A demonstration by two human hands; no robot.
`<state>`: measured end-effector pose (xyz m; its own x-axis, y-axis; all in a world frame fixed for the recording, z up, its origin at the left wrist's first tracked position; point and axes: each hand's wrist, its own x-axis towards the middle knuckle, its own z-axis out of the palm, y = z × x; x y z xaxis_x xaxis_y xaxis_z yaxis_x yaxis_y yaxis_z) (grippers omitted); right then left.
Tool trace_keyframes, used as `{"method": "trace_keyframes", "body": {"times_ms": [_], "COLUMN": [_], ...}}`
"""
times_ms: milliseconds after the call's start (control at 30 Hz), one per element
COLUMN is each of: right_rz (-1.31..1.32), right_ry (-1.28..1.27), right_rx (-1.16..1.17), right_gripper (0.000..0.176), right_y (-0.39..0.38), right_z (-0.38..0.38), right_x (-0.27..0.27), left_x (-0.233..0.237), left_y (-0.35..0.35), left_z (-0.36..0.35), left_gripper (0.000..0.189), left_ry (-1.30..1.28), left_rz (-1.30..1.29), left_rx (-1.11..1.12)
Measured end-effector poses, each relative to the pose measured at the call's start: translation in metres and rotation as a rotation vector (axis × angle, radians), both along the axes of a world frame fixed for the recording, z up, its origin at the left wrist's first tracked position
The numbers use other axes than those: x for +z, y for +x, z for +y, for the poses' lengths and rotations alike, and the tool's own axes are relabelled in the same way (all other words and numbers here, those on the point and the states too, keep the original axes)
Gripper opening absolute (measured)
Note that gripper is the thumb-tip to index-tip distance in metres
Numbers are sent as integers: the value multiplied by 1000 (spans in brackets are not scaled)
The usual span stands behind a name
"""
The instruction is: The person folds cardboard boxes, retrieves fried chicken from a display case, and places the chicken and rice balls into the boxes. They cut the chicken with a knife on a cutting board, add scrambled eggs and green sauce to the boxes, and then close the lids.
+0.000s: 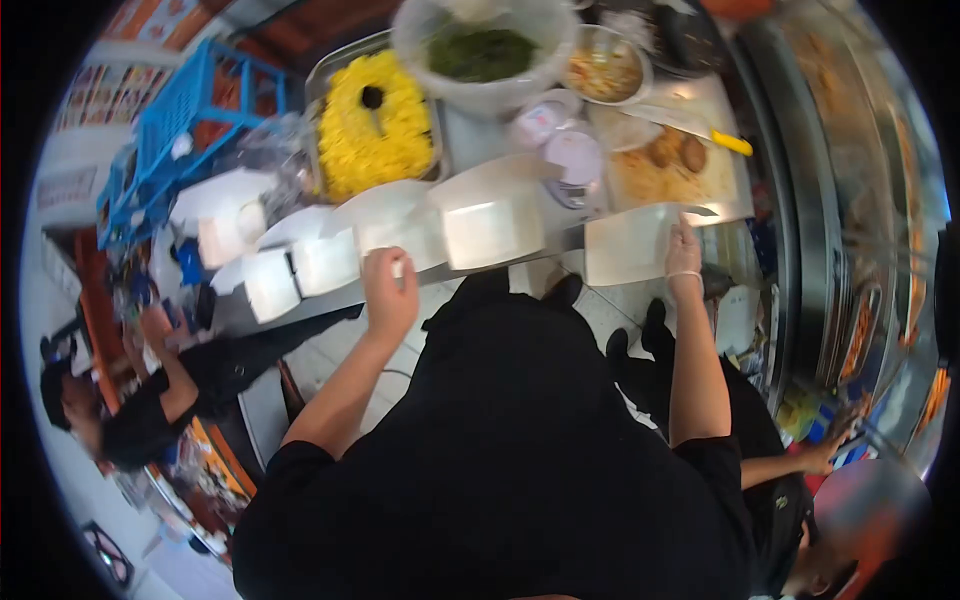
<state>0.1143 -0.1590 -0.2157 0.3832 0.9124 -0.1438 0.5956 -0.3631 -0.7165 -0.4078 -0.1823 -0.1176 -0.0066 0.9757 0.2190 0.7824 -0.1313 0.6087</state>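
A row of open white food boxes stands along the counter's front edge. My right hand point(684, 262), with a clear cover at the wrist, pinches the right side of the rightmost box point(625, 245), which sits apart from the others. My left hand point(391, 285) is closed, fingers curled, in front of another white box point(412, 225); a small pale thing shows between the fingers, too small to name. Between the hands is a wider open box point(495, 232). Further left are two more open boxes point(328, 262) point(272, 286).
Behind the boxes are a tray of yellow rice point(365, 150), a tub of greens point(480, 85), lidded cups point(572, 157), a bowl point(604, 65) and a yellow-handled knife point(730, 142) on a board. Co-workers are at the left point(150, 400) and lower right point(765, 430).
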Motion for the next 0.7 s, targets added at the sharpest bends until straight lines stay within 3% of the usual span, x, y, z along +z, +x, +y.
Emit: {"method": "trace_keyframes", "body": {"times_ms": [33, 67, 133, 200, 267, 367, 433, 567, 633, 700], "right_rz": [-16, 50, -120, 154, -65, -217, -531, -396, -370, -266], "right_ry": [70, -151, 68, 154, 3, -79, -346, -204, -335, -323], "right_rx": [27, -36, 8, -45, 33, 177, 208, 240, 367, 357], "right_gripper": [42, 40, 40, 40, 40, 42, 46, 49, 51, 52], "right_y": [-16, -36, -65, -67, -132, -147, -156, -180, -190, -189], "right_z": [11, 24, 30, 34, 42, 40, 41, 32, 27, 14], "right_x": [-8, 7, -20, -68, -8, 0, -6, -8, -10, -46], "left_x": [-3, -15, -32, -60, -74, -87, -88, -85, -83, -73], "left_y": [-37, -75, -133, -171, -216, -230, -240, -264, -278, -292], "left_z": [-6, -15, -29, -45, -45, -47, -45, -50, -53, -51], "left_gripper": [19, 28, 42, 51, 59, 69, 69, 68, 68, 68], "left_ry": [86, 51, -71, -179, -256, -326, -354, -449, -473, -525], "left_rz": [127, 182, 331, 367, 412, 429, 397, 350, 368, 386], "left_rx": [99, 252, 538, 699, 860, 850, 861, 886, 895, 898]}}
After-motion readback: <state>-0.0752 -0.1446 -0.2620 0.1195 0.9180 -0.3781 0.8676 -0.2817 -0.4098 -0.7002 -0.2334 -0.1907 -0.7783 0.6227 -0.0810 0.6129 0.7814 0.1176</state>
